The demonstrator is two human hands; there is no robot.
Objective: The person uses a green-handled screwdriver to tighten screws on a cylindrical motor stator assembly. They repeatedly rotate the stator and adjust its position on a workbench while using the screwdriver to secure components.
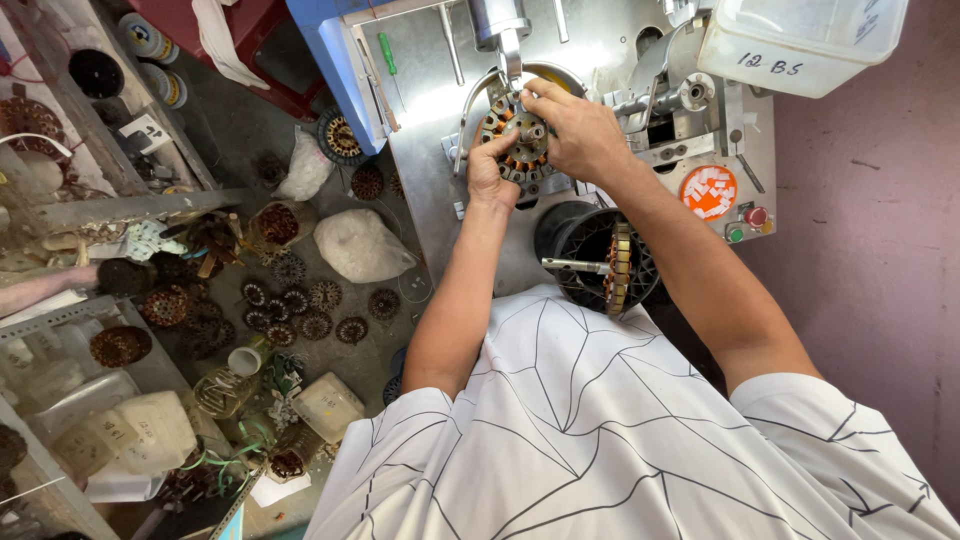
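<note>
Hands (545, 140) partly hide stator (520, 140).

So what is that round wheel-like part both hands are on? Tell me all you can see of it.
The round stator core is a ring of dull grey metal teeth, several wrapped in copper-coloured wire, around a small hub. It faces the camera, set against the steel plate of the winding machine, just under a metal nozzle. The left hand grips its lower left edge; the right hand covers its right side, fingertips at the top and the hub.
</note>
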